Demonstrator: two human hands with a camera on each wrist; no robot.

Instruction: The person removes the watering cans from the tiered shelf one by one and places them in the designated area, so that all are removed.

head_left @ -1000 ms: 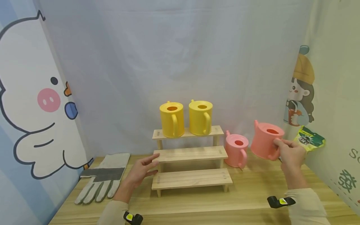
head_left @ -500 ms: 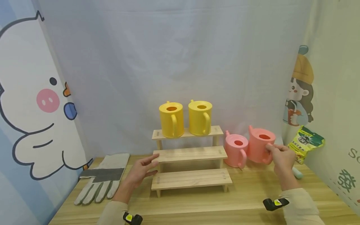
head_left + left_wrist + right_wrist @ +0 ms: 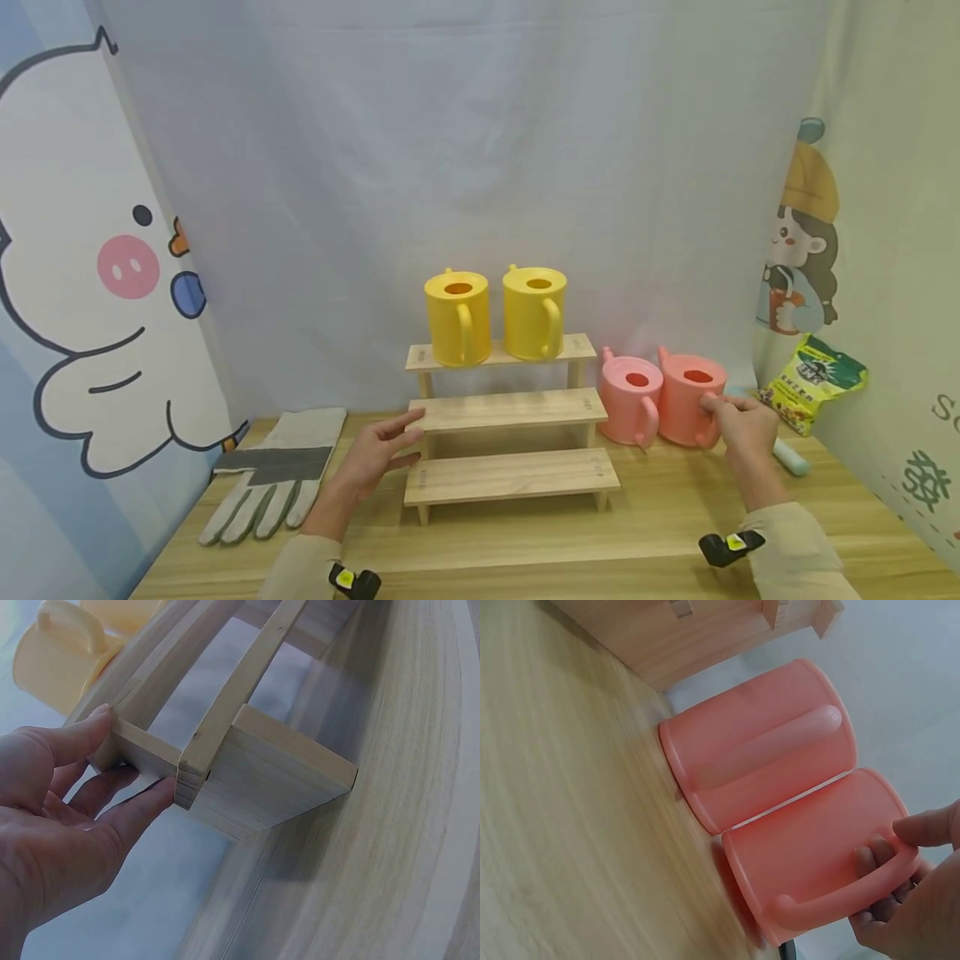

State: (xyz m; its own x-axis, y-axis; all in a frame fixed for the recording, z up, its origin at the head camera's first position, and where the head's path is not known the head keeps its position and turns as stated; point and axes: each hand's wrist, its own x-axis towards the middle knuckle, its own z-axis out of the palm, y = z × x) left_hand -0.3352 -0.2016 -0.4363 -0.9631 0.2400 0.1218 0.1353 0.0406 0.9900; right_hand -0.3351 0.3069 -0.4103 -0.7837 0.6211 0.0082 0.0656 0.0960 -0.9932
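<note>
My right hand (image 3: pixel 752 429) grips the handle of a pink watering can (image 3: pixel 686 408), fingers through the loop and thumb at its top in the right wrist view. That can stands upright on the table, right against or very close to a second pink watering can (image 3: pixel 626 410). My left hand (image 3: pixel 369 458) touches the left end of a three-step wooden stand (image 3: pixel 510 410), its fingers spread along the edge and side support (image 3: pixel 154 754). Two yellow watering cans, the left one (image 3: pixel 450 325) and the right one (image 3: pixel 525 321), stand on the top step.
A grey-white work glove (image 3: pixel 288 467) lies at the left of the wooden table (image 3: pixel 540 550). A green-yellow snack packet (image 3: pixel 813 383) leans by the right wall, with a pale green cylindrical object (image 3: pixel 791 457) near it, partly hidden by my hand. A light curtain (image 3: pixel 480 150) hangs behind.
My right hand has moved left and down with the pink watering can, setting it beside the other pink one. The left hand stays at the stand.
</note>
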